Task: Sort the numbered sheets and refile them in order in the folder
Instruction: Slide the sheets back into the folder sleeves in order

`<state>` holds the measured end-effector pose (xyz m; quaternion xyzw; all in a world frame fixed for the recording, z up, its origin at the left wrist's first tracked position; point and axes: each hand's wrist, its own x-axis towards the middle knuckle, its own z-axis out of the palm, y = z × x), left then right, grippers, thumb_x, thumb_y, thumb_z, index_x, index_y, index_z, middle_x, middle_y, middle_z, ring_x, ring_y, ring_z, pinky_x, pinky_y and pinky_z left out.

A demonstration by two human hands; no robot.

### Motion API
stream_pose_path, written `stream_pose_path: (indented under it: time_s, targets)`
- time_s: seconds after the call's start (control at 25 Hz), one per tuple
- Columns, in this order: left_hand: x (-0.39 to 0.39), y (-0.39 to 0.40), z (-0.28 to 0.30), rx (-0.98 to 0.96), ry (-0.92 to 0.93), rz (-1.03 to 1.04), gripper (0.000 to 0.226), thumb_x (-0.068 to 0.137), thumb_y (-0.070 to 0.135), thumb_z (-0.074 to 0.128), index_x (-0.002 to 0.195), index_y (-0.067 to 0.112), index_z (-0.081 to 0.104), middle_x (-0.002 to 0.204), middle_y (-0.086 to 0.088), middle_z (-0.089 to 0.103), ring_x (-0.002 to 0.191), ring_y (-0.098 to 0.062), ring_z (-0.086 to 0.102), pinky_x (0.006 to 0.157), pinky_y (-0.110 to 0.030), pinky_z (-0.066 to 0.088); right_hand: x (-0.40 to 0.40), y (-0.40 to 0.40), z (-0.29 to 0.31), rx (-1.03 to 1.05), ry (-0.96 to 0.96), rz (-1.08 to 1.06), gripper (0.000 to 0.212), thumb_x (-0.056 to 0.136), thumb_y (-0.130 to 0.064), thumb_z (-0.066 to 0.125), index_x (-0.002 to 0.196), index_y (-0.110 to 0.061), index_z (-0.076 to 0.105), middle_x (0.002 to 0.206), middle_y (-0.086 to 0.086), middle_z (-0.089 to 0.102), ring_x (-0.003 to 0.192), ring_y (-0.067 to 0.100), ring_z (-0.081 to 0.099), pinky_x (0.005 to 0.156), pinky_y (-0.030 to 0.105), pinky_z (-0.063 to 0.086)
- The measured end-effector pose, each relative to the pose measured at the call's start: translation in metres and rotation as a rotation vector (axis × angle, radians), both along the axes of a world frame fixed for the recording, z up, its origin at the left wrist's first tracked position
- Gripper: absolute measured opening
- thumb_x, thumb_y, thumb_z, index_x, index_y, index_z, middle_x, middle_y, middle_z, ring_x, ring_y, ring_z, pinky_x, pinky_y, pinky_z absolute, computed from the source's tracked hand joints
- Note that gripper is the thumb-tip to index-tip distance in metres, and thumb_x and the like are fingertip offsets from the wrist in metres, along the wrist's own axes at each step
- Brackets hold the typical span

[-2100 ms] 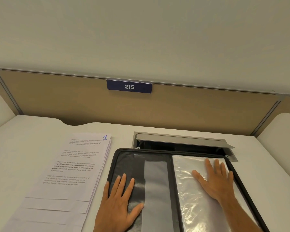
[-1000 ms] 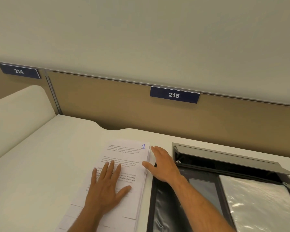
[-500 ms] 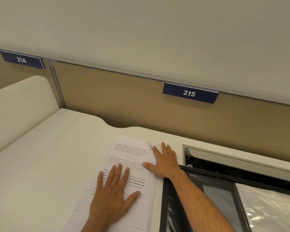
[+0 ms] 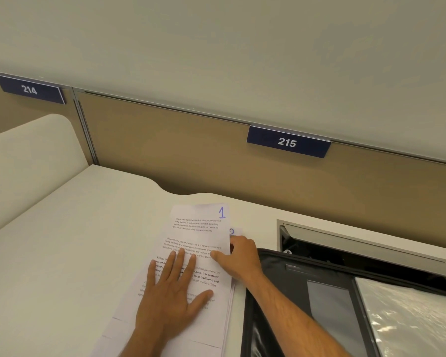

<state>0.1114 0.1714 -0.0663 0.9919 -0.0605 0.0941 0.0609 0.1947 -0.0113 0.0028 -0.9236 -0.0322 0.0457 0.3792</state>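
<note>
Fingers (image 4: 238, 249) round sheet 1 (image 4: 198, 228) (edge)

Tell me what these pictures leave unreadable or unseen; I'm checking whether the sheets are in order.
Head view only:
- White paper stack: only sheet 1 on top and part of a 2 peeking out show; lower numbers are covered.
- Stack's near end: cut off by the bottom edge, partly under the left hand.
- Right hand: fingers hidden behind the sheet edge.
- Black folder: cut off at the right and bottom edges.

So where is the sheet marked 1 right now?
In the head view, the sheet marked 1 tops the paper stack left of the open folder, under the flat left hand, its right edge pinched by the right hand.
</note>
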Motion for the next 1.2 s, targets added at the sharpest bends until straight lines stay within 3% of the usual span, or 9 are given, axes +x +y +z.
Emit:
stream_pose_path:
  time_s: [0.24, 0.48, 0.6, 0.72, 0.8, 0.88, 0.96, 1.08, 1.2]
  targets:
    - [-0.001, -0.001, 0.003, -0.026, 0.039, -0.003, 0.084, 0.09, 0.081, 0.033, 0.15, 0.023, 0.045, 0.155, -0.006, 0.043, 0.141, -0.025, 0.043, 0.113, -0.053, 0.014, -0.009, -0.002, -0.006, 0.002, 0.097, -0.056, 0.022, 0.087, -0.033, 0.073, 0.097, -0.014, 0.074, 0.102, -0.007, 0.076, 0.076, 0.007, 0.069, 0.062, 0.017, 0.057]
    - [-0.002, -0.003, 0.017, -0.093, 0.041, 0.002, 0.087, 0.091, 0.081, 0.027, 0.154, 0.022, 0.036, 0.159, -0.007, 0.035, 0.142, -0.03, 0.041, 0.119, -0.049, 0.007, -0.02, -0.005, 0.021, 0.208, 0.1, -0.082, 0.026, 0.089, -0.025, 0.073, 0.114, -0.015, 0.071, 0.117, -0.005, 0.072, 0.097, 0.015, 0.072, 0.073, 0.021, 0.059]
    - [-0.005, -0.008, 0.027, -0.192, 0.005, 0.048, 0.092, 0.088, 0.084, 0.019, 0.159, 0.026, 0.019, 0.166, -0.001, 0.013, 0.151, -0.025, 0.018, 0.122, -0.054, 0.008, -0.027, -0.023, 0.04, 0.319, 0.125, -0.101, 0.029, 0.088, -0.019, 0.075, 0.116, -0.012, 0.071, 0.119, -0.001, 0.071, 0.1, 0.018, 0.072, 0.077, 0.024, 0.06]
    - [-0.013, -0.019, 0.046, -0.325, -0.044, 0.096, 0.096, 0.084, 0.088, 0.01, 0.16, 0.029, 0.007, 0.166, 0.005, -0.002, 0.154, -0.021, 0.004, 0.121, -0.049, -0.001, -0.04, -0.058, 0.058, 0.431, 0.139, -0.116, 0.027, 0.087, -0.014, 0.076, 0.114, -0.012, 0.072, 0.117, 0.001, 0.073, 0.099, 0.018, 0.073, 0.085, 0.038, 0.061]
    - [-0.02, -0.032, 0.064, -0.467, -0.038, 0.121, 0.096, 0.083, 0.086, 0.021, 0.16, 0.029, 0.01, 0.167, 0.005, 0.004, 0.154, -0.02, 0.01, 0.122, -0.045, 0.003, -0.051, -0.088, 0.068, 0.471, 0.161, -0.113, 0.026, 0.086, -0.011, 0.077, 0.112, -0.01, 0.073, 0.114, 0.003, 0.075, 0.096, 0.018, 0.074, 0.087, 0.041, 0.061]
    - [-0.028, -0.049, 0.083, -0.674, 0.004, 0.151, 0.092, 0.084, 0.076, 0.047, 0.157, 0.028, 0.02, 0.164, 0.003, 0.023, 0.148, -0.021, 0.029, 0.12, -0.045, 0.021, -0.065, -0.122, 0.074, 0.492, 0.188, -0.11, 0.024, 0.086, -0.01, 0.077, 0.109, -0.009, 0.074, 0.108, 0.002, 0.077, 0.094, 0.019, 0.075, 0.089, 0.044, 0.06]
    - [-0.037, -0.066, 0.098, -0.928, 0.069, 0.182, 0.079, 0.086, 0.054, 0.069, 0.152, 0.028, 0.033, 0.148, -0.001, 0.05, 0.124, -0.019, 0.054, 0.101, -0.038, 0.046, -0.08, -0.155, 0.076, 0.498, 0.216, -0.108, 0.024, 0.086, -0.01, 0.077, 0.109, -0.01, 0.074, 0.105, 0.001, 0.078, 0.094, 0.021, 0.075, 0.09, 0.047, 0.059]
    - [-0.053, -0.098, 0.111, -1.16, 0.226, 0.199, 0.064, 0.086, 0.028, 0.078, 0.141, 0.031, 0.045, 0.11, -0.001, 0.069, 0.09, -0.012, 0.068, 0.071, -0.022, 0.051, -0.106, -0.202, 0.078, 0.509, 0.238, -0.14, 0.025, 0.086, -0.009, 0.077, 0.111, -0.009, 0.073, 0.106, 0.003, 0.077, 0.097, 0.024, 0.075, 0.091, 0.05, 0.058]
    - [-0.071, -0.134, 0.109, -1.333, 0.316, 0.176, 0.06, 0.085, 0.013, 0.079, 0.136, 0.028, 0.051, 0.091, -0.005, 0.076, 0.084, -0.02, 0.074, 0.077, -0.038, 0.061, -0.131, -0.241, 0.084, 0.538, 0.24, -0.174, 0.024, 0.087, -0.007, 0.075, 0.111, -0.008, 0.072, 0.105, 0.004, 0.077, 0.095, 0.025, 0.075, 0.089, 0.048, 0.059]
